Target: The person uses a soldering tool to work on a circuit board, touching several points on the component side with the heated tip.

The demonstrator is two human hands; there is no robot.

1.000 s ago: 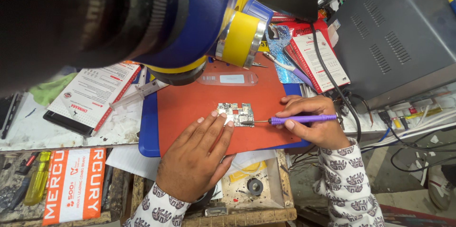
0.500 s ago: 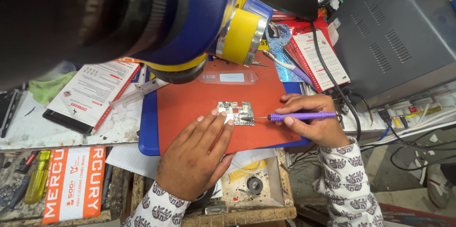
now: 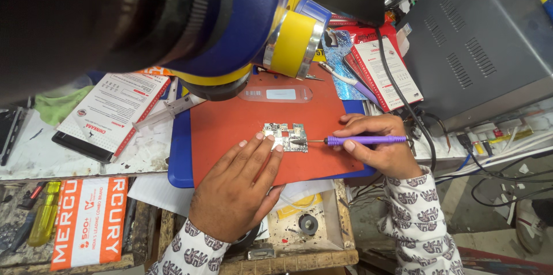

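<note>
My left hand [image 3: 239, 186] fingers flat, pressed on small silver circuit board [image 3: 286, 135] mid red rubber mat [image 3: 230, 131]. My right hand [image 3: 377, 147] pinches purple-handled soldering iron [image 3: 360, 140], tip at board's right edge; bare mat all round.

Microscope [image 3: 144, 21] fills the top left, dark and blurred, cut by the top and left edges; it hides the upper mat [image 3: 230, 131] and the bench behind. Board [image 3: 285, 135] parts too small to tell. Iron [image 3: 360, 140] tip contact on board unclear. Both sleeves cut by bottom edge. Grey box [image 3: 478, 44] cut at right edge. Black phone [image 3: 80, 147] mostly under a leaflet [image 3: 118, 108].
</note>
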